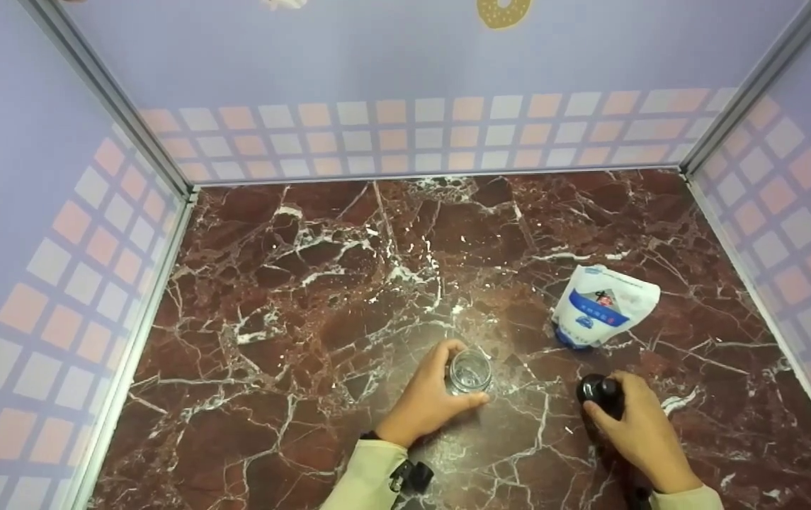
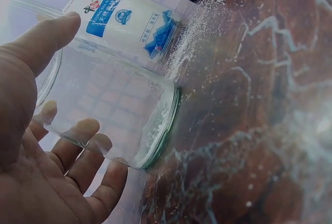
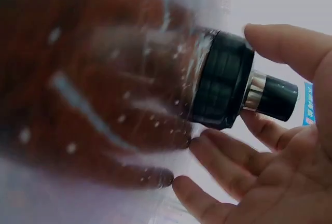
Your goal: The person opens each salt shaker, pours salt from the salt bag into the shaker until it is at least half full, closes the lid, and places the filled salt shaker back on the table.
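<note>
Near the front middle of the table, my left hand (image 1: pixel 433 389) holds a clear glass jar (image 1: pixel 469 370), thumb on one side and fingers curled round the other. The jar stands upright with its mouth uncovered, and a thin whitish layer shows at its base in the left wrist view. To the right, my right hand (image 1: pixel 635 425) has its thumb and fingers round a black lid (image 1: pixel 595 389) with a knob (image 3: pixel 277 98) on top. This lid sits on the table surface, the thumb at its edge and the other fingertips down beside it.
A white and blue salt pouch (image 1: pixel 605 308) stands behind the lid, at the right. White grains (image 2: pixel 197 42) lie scattered over the dark red marbled table (image 1: pixel 270 397). Lilac panels with checks (image 1: pixel 430 134) enclose the table at the back and both sides.
</note>
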`<state>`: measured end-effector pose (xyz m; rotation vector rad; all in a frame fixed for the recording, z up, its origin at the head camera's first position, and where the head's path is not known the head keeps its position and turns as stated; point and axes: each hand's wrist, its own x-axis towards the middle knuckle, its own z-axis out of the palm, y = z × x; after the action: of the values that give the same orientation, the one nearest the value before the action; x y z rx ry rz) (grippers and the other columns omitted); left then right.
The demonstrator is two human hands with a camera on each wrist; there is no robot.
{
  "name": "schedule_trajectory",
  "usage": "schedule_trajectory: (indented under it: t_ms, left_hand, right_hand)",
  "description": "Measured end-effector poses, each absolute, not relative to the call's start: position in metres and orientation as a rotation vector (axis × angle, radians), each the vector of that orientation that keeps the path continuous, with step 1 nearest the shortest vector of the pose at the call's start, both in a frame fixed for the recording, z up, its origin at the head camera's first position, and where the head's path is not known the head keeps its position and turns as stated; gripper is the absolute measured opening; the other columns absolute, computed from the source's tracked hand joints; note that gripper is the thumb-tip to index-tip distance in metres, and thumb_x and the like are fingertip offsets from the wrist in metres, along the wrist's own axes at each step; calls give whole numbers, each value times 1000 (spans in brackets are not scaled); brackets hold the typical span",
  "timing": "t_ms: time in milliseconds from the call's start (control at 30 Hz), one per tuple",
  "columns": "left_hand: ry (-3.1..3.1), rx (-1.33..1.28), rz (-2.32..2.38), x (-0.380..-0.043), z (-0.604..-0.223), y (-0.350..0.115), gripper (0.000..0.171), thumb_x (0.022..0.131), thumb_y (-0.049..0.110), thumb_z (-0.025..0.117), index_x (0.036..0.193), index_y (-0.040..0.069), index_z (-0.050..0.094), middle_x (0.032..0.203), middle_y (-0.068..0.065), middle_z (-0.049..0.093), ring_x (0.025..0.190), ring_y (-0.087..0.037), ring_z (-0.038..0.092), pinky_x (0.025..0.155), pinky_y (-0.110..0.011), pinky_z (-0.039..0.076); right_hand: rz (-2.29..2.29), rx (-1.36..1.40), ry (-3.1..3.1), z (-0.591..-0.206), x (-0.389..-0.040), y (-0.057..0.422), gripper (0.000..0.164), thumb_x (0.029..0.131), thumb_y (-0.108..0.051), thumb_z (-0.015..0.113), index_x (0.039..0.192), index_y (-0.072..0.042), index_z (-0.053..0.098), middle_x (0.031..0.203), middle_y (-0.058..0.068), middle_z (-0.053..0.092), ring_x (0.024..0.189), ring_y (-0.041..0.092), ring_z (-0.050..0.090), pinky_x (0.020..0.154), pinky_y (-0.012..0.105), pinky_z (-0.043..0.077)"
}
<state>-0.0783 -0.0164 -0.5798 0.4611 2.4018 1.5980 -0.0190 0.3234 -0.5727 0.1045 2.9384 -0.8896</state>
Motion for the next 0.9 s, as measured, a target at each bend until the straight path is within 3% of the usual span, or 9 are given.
schedule_trajectory:
  t_ms: [167,300,433,567,733,900]
  left_hand:
    - [2404,464,1593,-79,-581,-16,79,76,43,90,139,22,46,134,-3,57,118,-20,59,100,-35,53]
    - [2411,452,1587,-79,-581,-16,79,76,44,90,139,23,46,135,-4,56,118,-21,59,100,-35,53]
    - [2404,444,1590,-79,-581,-15,79,77,39,91,139,21,46,136,-5,56,119,-22,59,101,-36,53]
    - [2397,448,1603,-79,-581,-14,77,77,39,91,138,21,47,135,-5,56,119,-23,59,102,-38,52]
    - [2395,437,1603,-78,-580,-15,78,75,45,90,137,27,46,138,-4,55,122,-24,57,103,-39,51]
    - [2401,427,1591,-78,-583,-16,80,75,42,91,139,26,45,139,-6,55,123,-23,57,104,-39,50]
  right_hand:
    - [-883,70,2961,-563,-22,328,65,94,-33,77,134,11,51,137,36,49,126,53,48,103,70,39]
    - [-856,-6,2971,-553,-29,330,59,94,-24,76,137,9,52,135,33,54,125,52,51,103,68,40]
    - [-787,-70,2999,-547,-35,329,34,94,-16,75,123,0,66,119,20,65,100,37,62,86,56,51]
    - [-734,-67,3020,-548,-37,328,19,93,-14,76,110,-7,71,107,10,67,82,22,58,72,45,48]
    - [-757,-56,3074,-553,-41,326,16,89,-11,80,102,-8,72,105,10,69,91,31,65,80,54,51]
    - [-736,-28,3093,-554,-43,321,15,88,-12,80,99,-8,72,104,10,68,98,36,66,83,57,52]
